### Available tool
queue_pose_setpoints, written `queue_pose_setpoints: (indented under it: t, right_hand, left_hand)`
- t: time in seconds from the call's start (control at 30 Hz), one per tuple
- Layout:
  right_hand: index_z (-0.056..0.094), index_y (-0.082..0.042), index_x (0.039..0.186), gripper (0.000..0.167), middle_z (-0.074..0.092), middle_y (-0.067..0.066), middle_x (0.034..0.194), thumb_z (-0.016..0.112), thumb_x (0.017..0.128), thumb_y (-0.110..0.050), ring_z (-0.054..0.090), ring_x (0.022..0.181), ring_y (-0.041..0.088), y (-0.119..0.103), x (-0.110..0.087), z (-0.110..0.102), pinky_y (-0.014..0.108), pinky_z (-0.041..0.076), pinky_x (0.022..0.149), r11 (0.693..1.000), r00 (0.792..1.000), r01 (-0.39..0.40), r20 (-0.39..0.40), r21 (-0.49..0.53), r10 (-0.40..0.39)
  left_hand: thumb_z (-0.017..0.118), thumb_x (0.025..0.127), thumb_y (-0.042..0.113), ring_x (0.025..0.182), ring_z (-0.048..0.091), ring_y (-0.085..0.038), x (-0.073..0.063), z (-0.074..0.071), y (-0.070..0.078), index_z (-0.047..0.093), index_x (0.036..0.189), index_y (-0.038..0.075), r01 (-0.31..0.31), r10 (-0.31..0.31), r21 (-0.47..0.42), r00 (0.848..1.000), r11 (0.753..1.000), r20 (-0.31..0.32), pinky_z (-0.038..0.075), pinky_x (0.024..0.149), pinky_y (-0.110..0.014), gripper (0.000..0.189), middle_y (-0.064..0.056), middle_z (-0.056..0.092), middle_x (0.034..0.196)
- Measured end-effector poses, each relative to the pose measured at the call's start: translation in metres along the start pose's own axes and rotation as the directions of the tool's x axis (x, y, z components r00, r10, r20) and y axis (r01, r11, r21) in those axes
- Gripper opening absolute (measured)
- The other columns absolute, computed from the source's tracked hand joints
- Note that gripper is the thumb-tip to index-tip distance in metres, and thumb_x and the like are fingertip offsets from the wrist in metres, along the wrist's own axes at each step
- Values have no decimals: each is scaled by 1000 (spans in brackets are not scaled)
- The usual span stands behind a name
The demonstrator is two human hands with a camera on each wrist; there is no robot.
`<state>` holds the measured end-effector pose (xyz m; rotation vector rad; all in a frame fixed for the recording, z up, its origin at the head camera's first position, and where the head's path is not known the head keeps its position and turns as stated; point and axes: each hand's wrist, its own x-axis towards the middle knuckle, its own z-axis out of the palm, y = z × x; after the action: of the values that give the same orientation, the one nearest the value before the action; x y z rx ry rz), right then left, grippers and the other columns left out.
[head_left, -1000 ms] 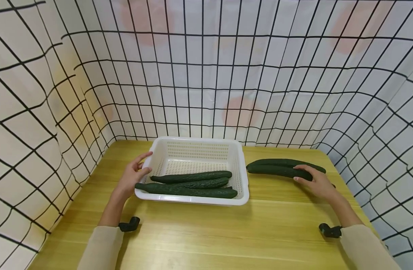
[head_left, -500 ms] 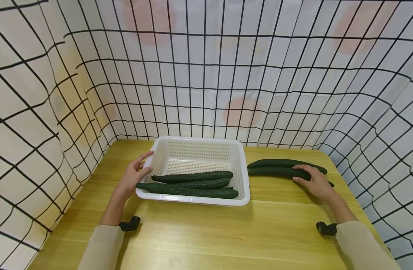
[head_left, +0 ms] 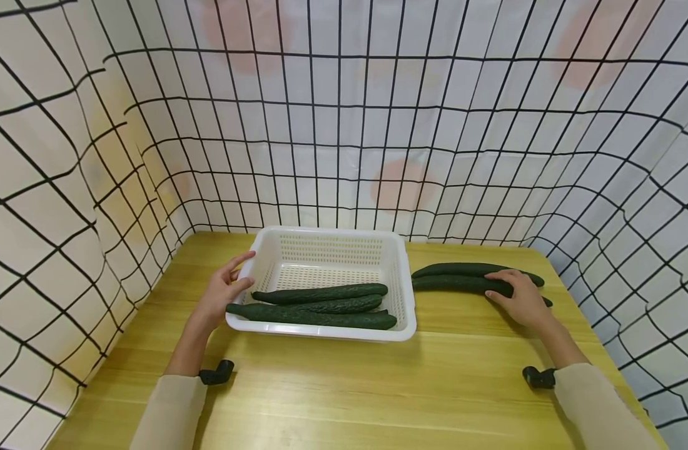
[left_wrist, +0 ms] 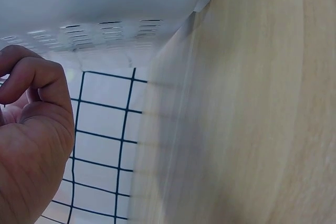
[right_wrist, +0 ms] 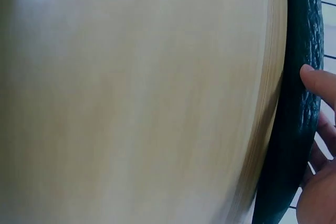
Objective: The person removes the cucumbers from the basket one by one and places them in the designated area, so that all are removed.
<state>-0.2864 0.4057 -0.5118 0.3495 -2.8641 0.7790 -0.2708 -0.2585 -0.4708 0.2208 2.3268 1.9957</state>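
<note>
A white plastic basket [head_left: 403, 290] with slotted walls sits on the table, with several dark green cucumbers [head_left: 321, 317] lying along its front side. My left hand [head_left: 219, 294] holds the basket's left rim, thumb and fingers at the edge. In the left wrist view its fingers [left_wrist: 44, 77] are bent beside the basket wall [left_wrist: 105, 3]. To the right of the basket, two more cucumbers lie side by side. My right hand [head_left: 521, 299] grips the nearer cucumber [head_left: 456, 283] toward its right end, thumb on the near side; the farther cucumber [head_left: 462, 269] lies just behind it.
The wooden table [head_left: 344, 387] stretches in front of the basket. Black wire grid panels [head_left: 355, 150] with pale sheeting behind them enclose the table at the back and both sides. A small black device [head_left: 217, 373] sits at each wrist.
My right hand has shifted slightly left, and the nearer cucumber's right end has moved a little left with it. The left hand and basket keep their place.
</note>
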Motion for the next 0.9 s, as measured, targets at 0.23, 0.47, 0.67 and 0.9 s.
queue_pose_setpoints:
  t: [0.23, 0.47, 0.67, 0.9]
  right_hand:
    - [62, -4, 134, 47, 50, 30, 142, 72, 98, -32, 40, 132, 55, -16, 4, -7, 74, 31, 102, 999, 998, -7, -58, 37, 9]
    - [61, -8, 136, 43, 52, 25, 141, 67, 101, -33, 45, 129, 50, -54, 18, -25, 70, 37, 101, 995, 996, 19, -93, 101, -10]
    - [64, -6, 131, 35, 58, 20, 135, 67, 101, -24, 49, 126, 43, -104, 38, -33, 64, 38, 104, 976, 983, 133, -150, 173, -107]
    - [63, -6, 134, 37, 61, 17, 134, 67, 101, -23, 53, 126, 38, -161, 60, -32, 61, 38, 108, 947, 979, 187, -124, 260, -160]
  left_hand:
    - [56, 104, 8, 105, 65, -17, 0, 0, -1, 34, 162, 19, 4, -4, -7, 1000, 1000, -4, 59, 73, -31, 63, -33, 50, 148]
    - [57, 104, 9, 106, 64, -21, 0, 0, 0, 34, 162, 20, 12, -12, 3, 1000, 1000, -1, 59, 73, -31, 64, -32, 51, 148]
    - [58, 104, 10, 105, 63, -18, 1, -2, 1, 35, 162, 20, 12, -12, 21, 1000, 1000, -5, 59, 73, -30, 64, -31, 52, 147]
    - [58, 103, 10, 111, 61, -23, -2, 0, 1, 35, 162, 21, 21, -21, 19, 1000, 1000, -8, 59, 75, -30, 64, -30, 51, 150]
